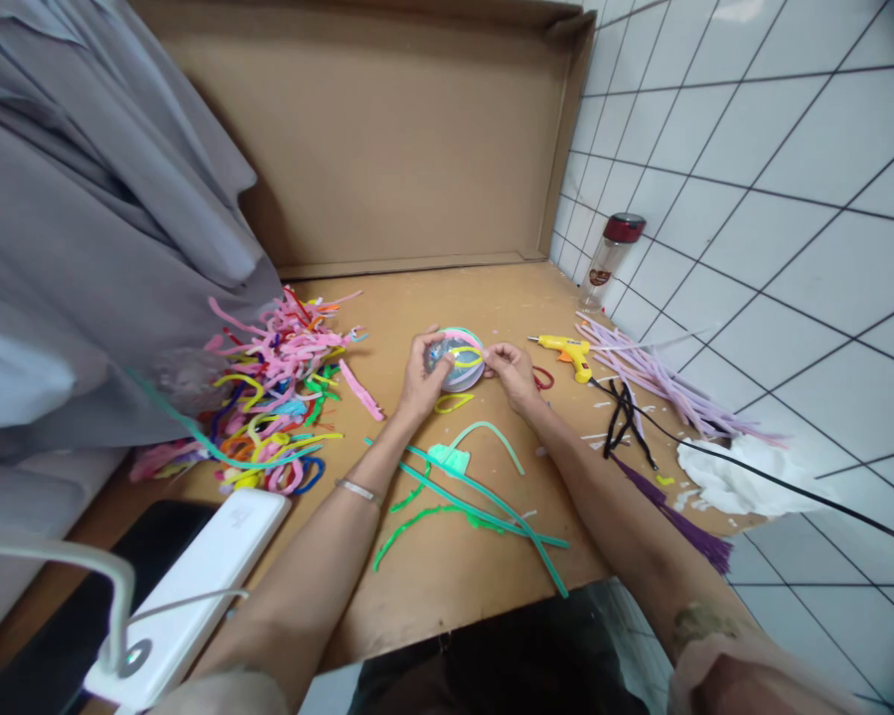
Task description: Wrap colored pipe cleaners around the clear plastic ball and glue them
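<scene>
A small round clear-and-white disc (463, 377) with pink and green strips along its rim is held near the middle of the table. My left hand (423, 375) grips its left side, the thumb lying over its face. A yellow loop (465, 356) lies across the disc. At the disc's right edge, the fingers of my right hand (512, 373) are pinched together; whatever is between them is too small to make out. Just below the disc lies another yellow loop (454, 402). Red-handled scissors (543, 377), partly hidden, are beside my right hand.
Colourful fuzzy stems (283, 357) pile up at left, near a white power bank (201, 596). Green stems (484, 501) lie in front. At right are a yellow glue gun (570, 352) with a black cable, lilac stems (656, 382), a bottle (609, 260) and white tissue (745, 475).
</scene>
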Motion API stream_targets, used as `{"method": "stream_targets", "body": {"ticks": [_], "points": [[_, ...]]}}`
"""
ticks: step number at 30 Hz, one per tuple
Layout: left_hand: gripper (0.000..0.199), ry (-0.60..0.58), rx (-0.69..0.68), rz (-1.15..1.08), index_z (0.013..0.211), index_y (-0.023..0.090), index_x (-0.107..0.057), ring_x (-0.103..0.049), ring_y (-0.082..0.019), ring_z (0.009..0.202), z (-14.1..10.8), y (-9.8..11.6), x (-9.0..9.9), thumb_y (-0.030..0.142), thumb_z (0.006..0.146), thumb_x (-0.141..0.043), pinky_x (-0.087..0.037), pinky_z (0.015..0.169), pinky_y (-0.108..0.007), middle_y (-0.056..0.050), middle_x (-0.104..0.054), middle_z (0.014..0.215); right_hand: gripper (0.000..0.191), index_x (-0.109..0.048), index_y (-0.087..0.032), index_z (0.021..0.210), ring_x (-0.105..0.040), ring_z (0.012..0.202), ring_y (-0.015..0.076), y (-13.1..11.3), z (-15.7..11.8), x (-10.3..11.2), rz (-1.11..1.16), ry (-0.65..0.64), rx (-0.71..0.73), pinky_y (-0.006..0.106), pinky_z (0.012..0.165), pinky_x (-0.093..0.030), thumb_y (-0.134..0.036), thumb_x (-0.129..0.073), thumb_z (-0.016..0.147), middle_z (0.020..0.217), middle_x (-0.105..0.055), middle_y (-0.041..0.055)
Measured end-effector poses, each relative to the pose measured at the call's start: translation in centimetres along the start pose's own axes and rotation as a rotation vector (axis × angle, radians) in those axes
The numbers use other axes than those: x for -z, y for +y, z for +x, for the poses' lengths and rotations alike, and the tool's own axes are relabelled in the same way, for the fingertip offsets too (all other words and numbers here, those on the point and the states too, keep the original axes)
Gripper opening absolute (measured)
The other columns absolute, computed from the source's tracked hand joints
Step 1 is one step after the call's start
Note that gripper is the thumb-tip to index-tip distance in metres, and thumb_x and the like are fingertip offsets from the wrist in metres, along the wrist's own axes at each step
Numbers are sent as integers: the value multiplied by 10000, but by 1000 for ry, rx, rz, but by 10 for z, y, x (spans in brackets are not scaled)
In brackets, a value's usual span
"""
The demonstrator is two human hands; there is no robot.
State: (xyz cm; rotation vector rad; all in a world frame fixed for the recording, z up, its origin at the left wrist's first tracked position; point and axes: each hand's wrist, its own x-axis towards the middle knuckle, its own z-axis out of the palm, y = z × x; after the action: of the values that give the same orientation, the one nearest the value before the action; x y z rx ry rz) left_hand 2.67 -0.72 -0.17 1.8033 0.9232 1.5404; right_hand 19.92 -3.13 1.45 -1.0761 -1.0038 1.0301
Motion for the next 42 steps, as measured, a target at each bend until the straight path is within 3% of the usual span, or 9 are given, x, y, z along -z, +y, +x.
{"method": "stream_targets", "body": {"ticks": [12, 22, 26, 35, 42], "points": [[315, -27, -76, 2, 1153, 211, -594, -513, -289, 1389, 0, 1, -3, 376, 887, -629, -399, 1164, -513, -147, -592, 1367, 465, -527, -223, 635, -498, 544, 109, -3, -1, -1, -99, 10, 0, 245, 514, -456, -590, -802, 556, 590, -531, -49], [306, -34, -107, 26, 1161, 209, -590, -527, -284, 1370, 0, 5, -3, 339, 887, -627, -424, 1144, -505, -151, -583, 1387, 487, -475, -239, 655, -470, 548, 112, -4, -6, -6, -173, -2, 92, 257, 522, -404, -622, -774, 621, 597, -475, -61], [314, -72, -142, 47, 1162, 206, -597, -519, -292, 1375, -2, 9, -4, 313, 869, -637, -413, 1152, -509, -158, -561, 1418, 508, -439, -246, 648, -456, 532, 116, -2, -4, -4, -176, 25, 39, 264, 512, -407, -644, -753, 630, 574, -442, -67], [320, 40, 17, -17, 1148, 199, -593, -543, -290, 1359, 3, 4, -5, 336, 864, -645, -405, 1158, -510, -161, -577, 1404, 570, -484, -249, 766, -505, 629, 120, -7, -7, -10, -69, -56, 20, 277, 590, -455, -653, -824, 553, 714, -509, -54], [319, 38, 18, -34, 1139, 202, -600, -520, -284, 1385, 3, 5, -6, 355, 863, -652, -379, 1180, -494, -150, -605, 1355, 605, -439, -256, 781, -434, 616, 114, -1, -3, -11, -116, -46, 61, 272, 599, -383, -588, -862, 505, 677, -453, -74]]}}
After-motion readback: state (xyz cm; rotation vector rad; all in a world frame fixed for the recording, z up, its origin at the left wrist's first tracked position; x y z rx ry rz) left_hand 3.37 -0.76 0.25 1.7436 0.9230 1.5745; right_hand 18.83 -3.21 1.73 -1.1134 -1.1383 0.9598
